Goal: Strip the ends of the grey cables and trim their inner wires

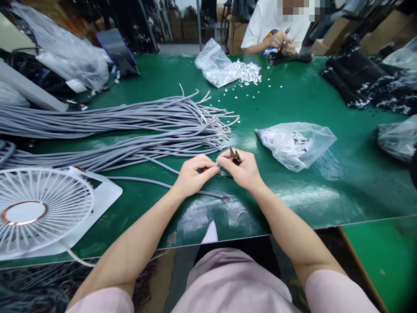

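- No text, label, brand, number or sign can be read.
- The nearest thing to a sign is an orange-and-black print on the white shirt of the person across the surface — partly covered by an arm and too small to make out as lettering or a picture.
- Dark specks show among the white pieces in the clear bag — whether they are printed marks, I cannot tell.
- The cardboard boxes behind are too blurred to tell whether anything is printed on them.
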`<state>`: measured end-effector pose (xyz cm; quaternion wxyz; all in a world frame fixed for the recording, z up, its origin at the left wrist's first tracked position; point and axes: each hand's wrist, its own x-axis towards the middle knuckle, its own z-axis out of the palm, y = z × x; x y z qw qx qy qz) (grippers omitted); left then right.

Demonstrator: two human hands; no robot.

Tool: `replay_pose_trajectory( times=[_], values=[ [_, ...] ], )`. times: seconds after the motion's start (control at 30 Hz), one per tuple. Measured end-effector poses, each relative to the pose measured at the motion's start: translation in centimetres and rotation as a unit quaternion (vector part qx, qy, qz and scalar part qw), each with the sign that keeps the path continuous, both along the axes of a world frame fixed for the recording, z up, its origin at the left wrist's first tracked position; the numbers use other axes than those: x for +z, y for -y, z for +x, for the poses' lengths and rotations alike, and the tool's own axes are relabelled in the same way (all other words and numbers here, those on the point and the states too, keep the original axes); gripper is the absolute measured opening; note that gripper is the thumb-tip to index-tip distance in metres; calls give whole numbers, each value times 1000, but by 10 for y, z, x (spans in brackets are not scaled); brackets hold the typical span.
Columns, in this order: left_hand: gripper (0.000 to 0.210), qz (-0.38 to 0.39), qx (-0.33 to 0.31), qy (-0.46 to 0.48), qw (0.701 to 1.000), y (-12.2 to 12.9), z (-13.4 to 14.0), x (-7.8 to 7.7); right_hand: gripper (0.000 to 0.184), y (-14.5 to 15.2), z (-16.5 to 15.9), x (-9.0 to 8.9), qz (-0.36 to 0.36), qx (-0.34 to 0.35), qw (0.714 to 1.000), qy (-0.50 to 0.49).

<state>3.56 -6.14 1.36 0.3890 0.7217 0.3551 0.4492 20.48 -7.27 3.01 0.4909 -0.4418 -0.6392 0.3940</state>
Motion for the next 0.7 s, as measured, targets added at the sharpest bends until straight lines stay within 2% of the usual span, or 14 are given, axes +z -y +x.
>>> replay_pose_trajectory(
  times=[0.1,0.2,0.47,0.6,0.7],
  values=[
    [14,-32,24,37,999,-1,0,-1,20,4,1,0,11,-13,999,44],
    [16,-79,21,65,995,-1,-1,-1,22,6,3,-3,22,0,997,80],
    [19,-156,3,85,984,0,0,-1,17,9,4,-8,84,14,992,96],
    [21,-227,38,150,962,0,4,-2,12,15,-1,-10,181,62,974,120],
    [24,-287,19,166,943,-2,2,-2,13,16,0,-8,177,86,974,114]
  ],
)
